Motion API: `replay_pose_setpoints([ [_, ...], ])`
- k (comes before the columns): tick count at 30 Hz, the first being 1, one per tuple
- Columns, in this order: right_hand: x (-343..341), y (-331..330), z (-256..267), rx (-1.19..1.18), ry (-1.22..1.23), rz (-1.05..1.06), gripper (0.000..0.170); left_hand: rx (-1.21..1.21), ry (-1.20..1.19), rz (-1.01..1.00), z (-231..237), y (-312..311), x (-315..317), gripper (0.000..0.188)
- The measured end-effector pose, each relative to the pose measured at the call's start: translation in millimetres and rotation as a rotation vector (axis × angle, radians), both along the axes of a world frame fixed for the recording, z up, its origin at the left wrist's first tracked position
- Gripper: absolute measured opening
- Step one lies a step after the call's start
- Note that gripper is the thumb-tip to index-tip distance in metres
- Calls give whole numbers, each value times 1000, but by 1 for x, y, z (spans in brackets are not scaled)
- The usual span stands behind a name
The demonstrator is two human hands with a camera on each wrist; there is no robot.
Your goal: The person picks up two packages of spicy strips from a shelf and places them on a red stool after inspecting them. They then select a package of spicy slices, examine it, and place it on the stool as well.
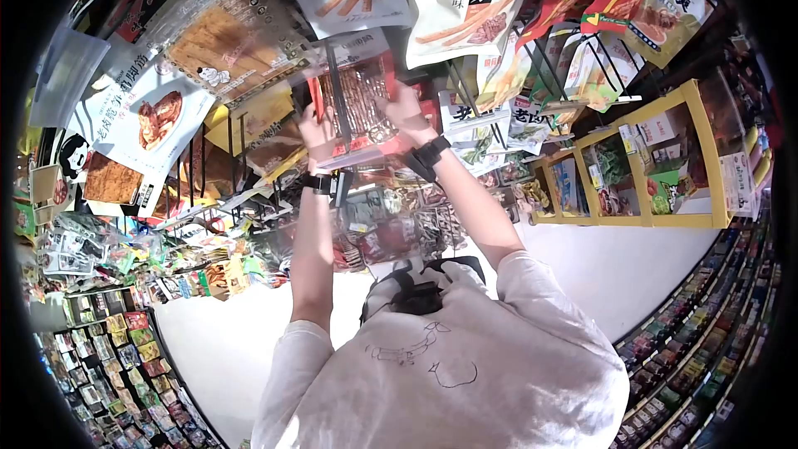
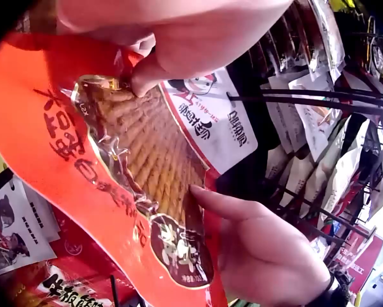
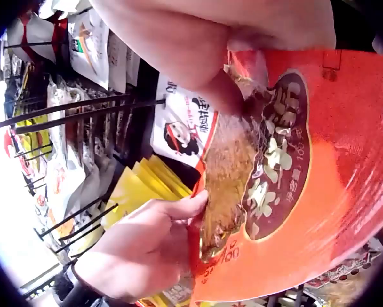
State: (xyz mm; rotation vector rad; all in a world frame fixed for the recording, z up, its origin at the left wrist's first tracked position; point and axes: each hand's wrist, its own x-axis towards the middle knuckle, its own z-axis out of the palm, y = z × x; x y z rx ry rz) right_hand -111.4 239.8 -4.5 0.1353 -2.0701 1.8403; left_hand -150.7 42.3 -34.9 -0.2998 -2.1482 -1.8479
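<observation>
A red snack packet (image 1: 359, 108) with a clear window is held by both hands in front of the hanging rows. Brown ridged food shows through its window in the left wrist view, beside a dark oval label. My left hand (image 1: 318, 131) grips one side edge, thumb on the front near the window. On the opposite edge my right hand (image 1: 407, 115) pinches the packet (image 3: 351, 141), its thumb also on the front. Fingers behind the packet are hidden. Behind it in the left wrist view hangs a white packet (image 2: 233, 137) with a cartoon face.
Black display hooks (image 2: 313, 97) stick out close to the hands. A white packet (image 1: 141, 112) hangs at the left, and a cream packet (image 1: 465, 8) hangs above right. A yellow-framed rack (image 1: 711, 162) stands at the right. Yellow packets (image 3: 130, 192) hang behind the left hand.
</observation>
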Motion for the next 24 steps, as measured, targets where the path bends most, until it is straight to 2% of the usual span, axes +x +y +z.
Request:
replay_pose_setpoints([
  [1, -9, 0, -5, 12, -17, -36, 27, -47, 101, 41, 4, 5, 0, 10],
  [2, -16, 0, -11, 18, -105, -53, 25, 452, -75, -185, -6, -1, -12, 8],
  [4, -24, -2, -11, 55, -219, -88, 25, 151, 212, -39, -25, 3, -30, 8],
  [5, -24, -2, -8, 162, -233, -138, 29, 293, 54, -122, -31, -3, -37, 9],
  [6, -32, -2, -21, 173, -270, -126, 35, 442, -107, -179, -34, -8, -42, 10],
  [7, -38, -4, -25, 184, -307, -113, 40, 330, -127, -103, -32, -7, -43, 13],
  [8, -40, -7, -32, 224, -260, -219, 40, 218, -152, -28, -30, -7, -44, 16],
  [10, -35, -16, -24, 305, -164, -430, 42, -289, -56, 284, -29, 2, -46, 27],
  [11, -33, -17, -20, 305, -134, -448, 45, -364, -31, 360, -29, 3, -46, 30],
  [13, -30, -18, -14, 306, -75, -479, 51, -292, 64, 363, -51, -2, -62, 38],
  [14, -26, -13, -5, 242, -221, -312, 58, -237, 103, 333, -67, -8, -74, 42],
  [15, -24, -14, -3, 209, -215, -286, 56, -194, 136, 306, -82, -12, -85, 46],
  [16, -26, -15, -1, 176, -205, -260, 55, -208, 70, 282, -40, -1, -60, 42],
  [17, -30, -16, 0, 143, -193, -237, 53, -221, 7, 256, -19, 6, -49, 38],
  [18, -35, -16, -2, 161, -196, -212, 50, -247, -87, 198, -9, 4, -50, 43],
  [21, -45, -16, -6, 201, -321, -150, 51, 157, 14, 127, -2, 15, -38, 42],
  [23, -55, -20, -12, 295, -376, -147, 48, 113, -159, 111, 18, 19, -22, 42],
  [24, -60, -20, -10, 358, -422, -114, 46, 151, -215, 112, 0, 12, -29, 44],
])
